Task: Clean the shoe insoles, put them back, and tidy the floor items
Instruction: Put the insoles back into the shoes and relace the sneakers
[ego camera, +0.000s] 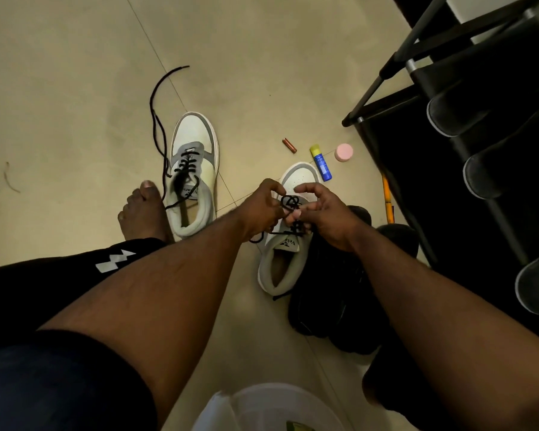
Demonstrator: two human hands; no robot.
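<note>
Centre frame, left hand [263, 206] and right hand [321, 213] pinch the black lace [290, 203] over the right-hand shoe [288, 244]: lacing step, likely; next, tighten, then gather the floor clutter.

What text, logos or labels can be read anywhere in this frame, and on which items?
"Ve...": tongue label of the right white-and-grey sneaker, rest hidden by the black lace.
Tongue label of the left white-and-grey sneaker: blurred, unreadable.
Blue tube with yellow cap: print too small to read.
White zigzag mark on the black shorts: a logo, no letters.
</note>
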